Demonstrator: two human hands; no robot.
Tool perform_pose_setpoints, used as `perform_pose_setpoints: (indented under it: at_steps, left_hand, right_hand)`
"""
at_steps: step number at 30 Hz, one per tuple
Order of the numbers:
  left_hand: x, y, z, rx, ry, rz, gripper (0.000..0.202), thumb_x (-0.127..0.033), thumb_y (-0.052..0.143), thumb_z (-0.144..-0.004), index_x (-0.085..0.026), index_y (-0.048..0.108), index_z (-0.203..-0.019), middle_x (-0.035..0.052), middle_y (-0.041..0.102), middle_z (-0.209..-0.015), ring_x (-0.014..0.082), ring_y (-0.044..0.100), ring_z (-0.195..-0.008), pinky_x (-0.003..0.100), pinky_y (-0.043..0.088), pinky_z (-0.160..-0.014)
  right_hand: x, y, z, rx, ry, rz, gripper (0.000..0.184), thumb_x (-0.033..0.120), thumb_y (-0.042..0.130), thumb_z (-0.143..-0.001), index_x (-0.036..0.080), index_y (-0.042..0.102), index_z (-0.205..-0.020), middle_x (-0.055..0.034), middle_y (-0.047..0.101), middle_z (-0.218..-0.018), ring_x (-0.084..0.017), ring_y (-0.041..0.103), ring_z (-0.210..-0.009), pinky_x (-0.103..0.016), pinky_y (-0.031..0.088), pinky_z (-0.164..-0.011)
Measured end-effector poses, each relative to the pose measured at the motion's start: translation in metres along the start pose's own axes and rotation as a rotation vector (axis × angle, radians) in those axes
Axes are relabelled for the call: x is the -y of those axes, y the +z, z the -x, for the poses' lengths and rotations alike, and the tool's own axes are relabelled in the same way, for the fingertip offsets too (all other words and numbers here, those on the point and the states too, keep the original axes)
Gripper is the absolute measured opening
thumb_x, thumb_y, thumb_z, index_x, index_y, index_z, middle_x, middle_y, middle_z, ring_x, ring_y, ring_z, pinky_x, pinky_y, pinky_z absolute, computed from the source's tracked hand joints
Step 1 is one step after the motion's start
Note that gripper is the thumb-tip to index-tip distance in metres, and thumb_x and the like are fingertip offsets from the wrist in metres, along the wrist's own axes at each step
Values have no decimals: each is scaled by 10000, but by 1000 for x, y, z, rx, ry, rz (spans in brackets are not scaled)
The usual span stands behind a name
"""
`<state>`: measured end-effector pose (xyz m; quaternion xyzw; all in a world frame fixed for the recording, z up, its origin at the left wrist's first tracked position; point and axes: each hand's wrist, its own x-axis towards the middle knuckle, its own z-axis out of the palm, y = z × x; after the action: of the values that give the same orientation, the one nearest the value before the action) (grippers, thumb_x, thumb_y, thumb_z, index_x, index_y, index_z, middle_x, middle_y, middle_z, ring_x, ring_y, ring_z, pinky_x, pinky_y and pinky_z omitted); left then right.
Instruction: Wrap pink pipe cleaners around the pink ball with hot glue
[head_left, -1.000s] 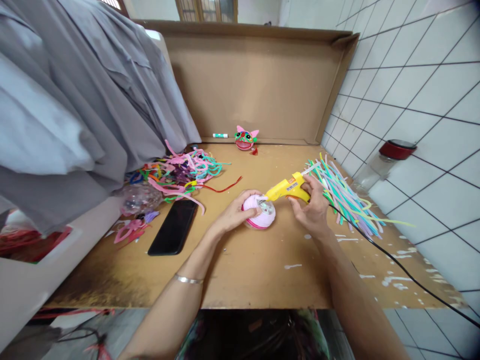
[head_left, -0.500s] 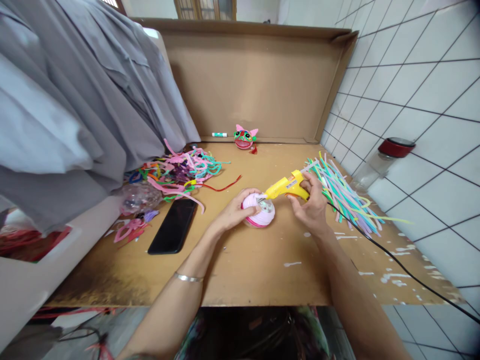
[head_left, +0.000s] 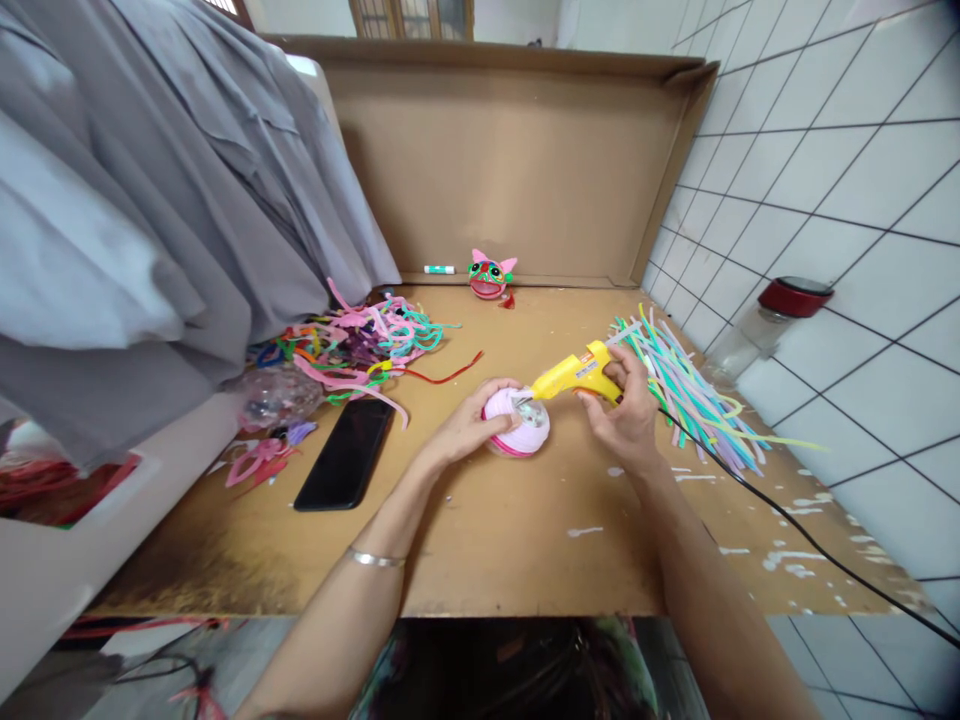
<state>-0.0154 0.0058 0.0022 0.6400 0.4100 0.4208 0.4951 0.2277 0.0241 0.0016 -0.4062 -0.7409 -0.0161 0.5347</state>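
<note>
A round ball wrapped in pale pink strips (head_left: pixel 534 440), with a darker pink band and a clear patch on top, rests near the middle of the table. Around its left side my left hand (head_left: pixel 480 420) is closed, thumb on the front. My right hand (head_left: pixel 628 410) grips a yellow hot glue gun (head_left: pixel 574 374) by its handle. The gun's nozzle points left and down at the clear patch; whether it touches cannot be made out. A glue stick (head_left: pixel 624 334) pokes out of the gun's rear.
Loose pipe cleaners (head_left: pixel 697 390) lie at right beside a red-lidded jar (head_left: pixel 757 325). The gun's black cord (head_left: pixel 780 505) trails right. A phone (head_left: pixel 345 455) and tangled pipe cleaners (head_left: pixel 375 335) are at left. A lion-head figure (head_left: pixel 489 275) and a glue tube (head_left: pixel 439 269) stand at the back.
Both hands keep their holds, and the ball stays in place. The glue gun has shifted only very slightly to the right.
</note>
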Motion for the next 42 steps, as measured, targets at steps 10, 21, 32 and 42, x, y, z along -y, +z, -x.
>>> perform_pose_setpoints:
  at_steps: [10, 21, 32, 42]
  left_hand:
    - [-2, 0, 1, -5, 21, -27, 538, -324, 708, -714, -178, 589, -1218, 85, 628, -1199, 252, 579, -1106, 353, 448, -994]
    - [-2, 1, 1, 6, 28, -38, 538, -321, 695, -715, -176, 577, -1220, 84, 616, -1215, 250, 569, -1106, 357, 440, -997]
    - [-5, 1, 1, 13, 28, -43, 540, -346, 688, -723, -175, 570, -1221, 87, 605, -1247, 249, 570, -1129, 340, 452, -986]
    - [-1, -1, 1, 34, 58, -84, 520, -328, 678, -748, -195, 559, -1236, 82, 606, -1250, 250, 557, -1168, 371, 425, -1036]
  right_hand:
    - [1, 2, 0, -58, -35, 58, 613, 298, 658, -808, 232, 419, -1369, -110, 654, -1122, -264, 705, -938, -447, 609, -836]
    - [2, 2, 0, -31, 42, -9, 611, 304, 674, -798, 232, 434, -1355, -105, 646, -1140, -265, 688, -968, -456, 585, -881]
    - [1, 7, -3, -13, 184, -106, 622, 290, 709, -719, 230, 458, -1286, -47, 640, -958, -234, 666, -908, -442, 570, -856]
    - [-30, 6, -5, -229, 560, -79, 593, 430, 698, -659, 202, 465, -1154, 25, 583, -786, -193, 609, -735, -354, 504, -743]
